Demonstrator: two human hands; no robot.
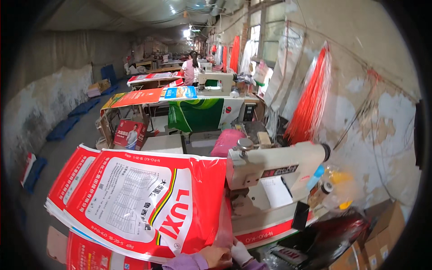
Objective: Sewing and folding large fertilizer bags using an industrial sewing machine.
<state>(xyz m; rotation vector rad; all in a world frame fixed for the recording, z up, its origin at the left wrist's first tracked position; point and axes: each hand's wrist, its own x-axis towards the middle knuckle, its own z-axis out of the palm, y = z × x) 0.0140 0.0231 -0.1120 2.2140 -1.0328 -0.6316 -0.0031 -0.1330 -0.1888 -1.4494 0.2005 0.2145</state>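
Observation:
A red and white printed woven sack (135, 198) lies flat on a stack of similar sacks, its right end reaching the sewing machine (270, 168). At the lower edge of the view, my left hand (217, 256), below a purple sleeve, is closed on the sack's near right corner. Just beside it my right hand (241, 253), in what looks like a white glove, pinches the sack's edge; its fingertips are partly hidden. A thin, clear film edge shows along the sack's right side, above my hands. The machine's needle area is hidden by its head.
A notepad (275, 191) with a pen and a dark phone (300, 216) rest by the machine. Cardboard boxes (382, 234) stand at lower right. Red strands (310, 99) hang on the wall. Ahead, a person (191, 69) is near another sewing machine (217, 82); a green sack (198, 114) hangs from that table.

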